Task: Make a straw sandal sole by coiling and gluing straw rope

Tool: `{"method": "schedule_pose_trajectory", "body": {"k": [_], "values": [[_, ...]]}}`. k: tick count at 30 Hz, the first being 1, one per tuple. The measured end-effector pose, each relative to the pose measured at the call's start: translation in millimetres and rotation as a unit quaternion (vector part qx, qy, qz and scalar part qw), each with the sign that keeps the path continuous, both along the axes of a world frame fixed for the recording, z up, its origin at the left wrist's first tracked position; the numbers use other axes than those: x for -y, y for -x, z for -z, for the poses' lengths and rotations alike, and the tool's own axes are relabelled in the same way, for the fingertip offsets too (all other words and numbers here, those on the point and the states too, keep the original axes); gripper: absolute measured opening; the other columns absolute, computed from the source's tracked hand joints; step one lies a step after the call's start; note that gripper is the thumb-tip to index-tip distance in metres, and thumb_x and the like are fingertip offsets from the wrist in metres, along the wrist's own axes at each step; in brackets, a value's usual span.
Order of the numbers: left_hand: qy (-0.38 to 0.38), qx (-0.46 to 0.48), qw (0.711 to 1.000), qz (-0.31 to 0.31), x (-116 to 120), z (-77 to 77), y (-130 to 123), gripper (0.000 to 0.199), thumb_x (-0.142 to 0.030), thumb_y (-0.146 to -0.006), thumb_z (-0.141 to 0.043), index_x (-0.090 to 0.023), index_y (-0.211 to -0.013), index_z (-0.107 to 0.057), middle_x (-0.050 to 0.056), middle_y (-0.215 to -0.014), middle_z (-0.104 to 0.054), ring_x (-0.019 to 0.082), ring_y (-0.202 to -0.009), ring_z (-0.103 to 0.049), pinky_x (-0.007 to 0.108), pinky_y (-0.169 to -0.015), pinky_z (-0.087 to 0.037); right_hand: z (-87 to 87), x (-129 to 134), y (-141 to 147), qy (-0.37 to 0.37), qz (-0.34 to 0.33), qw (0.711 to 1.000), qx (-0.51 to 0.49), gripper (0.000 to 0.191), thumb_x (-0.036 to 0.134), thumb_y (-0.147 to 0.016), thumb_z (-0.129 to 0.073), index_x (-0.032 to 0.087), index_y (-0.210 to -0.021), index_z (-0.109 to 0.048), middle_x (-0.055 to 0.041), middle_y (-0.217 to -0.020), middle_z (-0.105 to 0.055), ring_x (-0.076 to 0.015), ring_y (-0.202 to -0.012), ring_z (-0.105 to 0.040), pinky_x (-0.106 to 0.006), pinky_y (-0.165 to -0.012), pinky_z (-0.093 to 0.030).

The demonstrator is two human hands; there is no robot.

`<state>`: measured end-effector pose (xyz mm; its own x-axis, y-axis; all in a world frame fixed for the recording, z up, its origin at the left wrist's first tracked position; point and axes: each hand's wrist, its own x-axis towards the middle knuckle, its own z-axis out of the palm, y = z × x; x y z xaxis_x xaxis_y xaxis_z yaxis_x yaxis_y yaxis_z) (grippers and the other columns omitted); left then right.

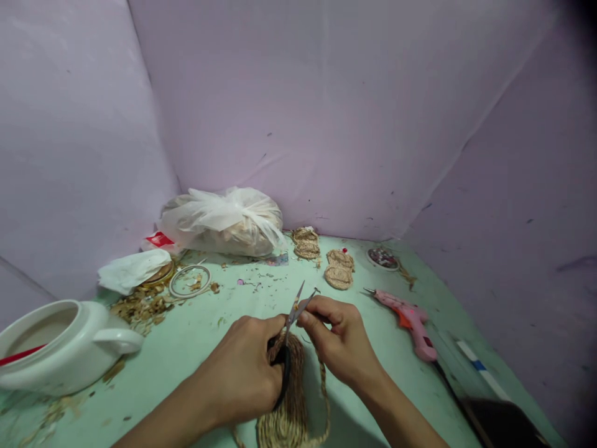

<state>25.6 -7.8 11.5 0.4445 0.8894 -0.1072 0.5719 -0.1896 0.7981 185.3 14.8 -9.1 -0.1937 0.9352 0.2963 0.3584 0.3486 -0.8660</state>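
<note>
My left hand (252,361) is wrapped round the black handles of a pair of scissors (293,320), whose blades point up and stand apart. My right hand (338,333) is closed in a pinch beside the blades, on the end of a braided cord (323,389). That cord hangs below my right hand and curves toward a brown and tan bundle of braided cord (291,414). The bundle lies under the scissors, partly covered by my left hand.
A white pot (60,367) stands left, near dry scraps (142,308) and a tape ring (190,281). Behind are a plastic bag (224,224) and woven pieces (339,269). A pink glue gun (410,320), small dish (382,259) and dark flat object (506,423) lie right.
</note>
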Motion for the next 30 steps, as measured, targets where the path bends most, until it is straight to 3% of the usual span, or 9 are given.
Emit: {"method": "schedule_pose_trajectory", "body": {"k": [10, 15, 18, 22, 25, 30], "values": [[0.018, 0.064, 0.998, -0.013, 2, 7.8, -3, 0.010, -0.012, -0.062, -0.046, -0.015, -0.059, -0.055, -0.003, -0.054, -0.049, 0.012, -0.056, -0.045, 0.020, -0.049, -0.032, -1.5, 0, 1, -0.004, 0.003, 1.000, -0.004, 0.018, 0.018, -0.075, -0.051, 0.015, -0.059, -0.060, 0.0009, -0.056, -0.054, -0.0108, -0.055, -0.048, -0.021, -0.054, -0.036], [0.073, 0.114, 0.990, -0.036, 0, 5.8, -5, 0.008, -0.015, -0.064, -0.049, -0.014, -0.062, -0.056, -0.003, -0.054, -0.048, 0.010, -0.052, -0.043, 0.020, -0.046, -0.032, 0.4, -2, 0, 0.043, 0.006, 0.998, -0.042, 0.019, 0.023, -0.076, -0.053, 0.015, -0.060, -0.060, 0.0016, -0.055, -0.052, -0.0102, -0.054, -0.045, -0.022, -0.052, -0.034], [0.088, 0.148, 0.980, -0.101, -8, -1.0, 3, 0.011, -0.020, -0.065, -0.054, -0.014, -0.073, -0.057, -0.004, -0.056, -0.048, 0.009, -0.050, -0.040, 0.019, -0.045, -0.032, 5.3, -6, 1, 0.121, 0.005, 0.985, -0.121, 0.018, 0.030, -0.076, -0.055, 0.016, -0.065, -0.057, 0.0030, -0.054, -0.050, -0.0089, -0.050, -0.042, -0.021, -0.048, -0.033], [0.012, 0.103, 0.976, -0.192, -23, -6.8, 23, 0.022, -0.025, -0.068, -0.055, -0.014, -0.087, -0.056, -0.003, -0.061, -0.051, 0.010, -0.054, -0.045, 0.020, -0.049, -0.036, 8.6, -10, 2, 0.203, -0.016, 0.959, -0.198, 0.024, 0.039, -0.071, -0.061, 0.016, -0.067, -0.056, 0.0021, -0.056, -0.053, -0.0100, -0.052, -0.047, -0.025, -0.055, -0.039], [-0.032, 0.029, 0.987, -0.157, -25, -5.6, 28, 0.016, -0.023, -0.069, -0.051, -0.016, -0.081, -0.058, -0.001, -0.065, -0.057, 0.013, -0.059, -0.050, 0.021, -0.054, -0.038, 7.0, -10, 2, 0.225, -0.029, 0.949, -0.218, 0.029, 0.042, -0.069, -0.064, 0.015, -0.067, -0.056, 0.0018, -0.058, -0.054, -0.0112, -0.056, -0.051, -0.027, -0.061, -0.042], [-0.065, -0.061, 0.994, -0.068, -13, -2.2, 16, 0.020, -0.019, -0.065, -0.051, -0.022, -0.082, -0.061, 0.000, -0.076, -0.065, 0.016, -0.067, -0.055, 0.022, -0.059, -0.039, 4.4, -9, 1, 0.208, -0.038, 0.952, -0.222, 0.025, 0.040, -0.070, -0.063, 0.017, -0.072, -0.058, 0.0027, -0.062, -0.053, -0.0100, -0.056, -0.050, -0.027, -0.062, -0.046]]}}
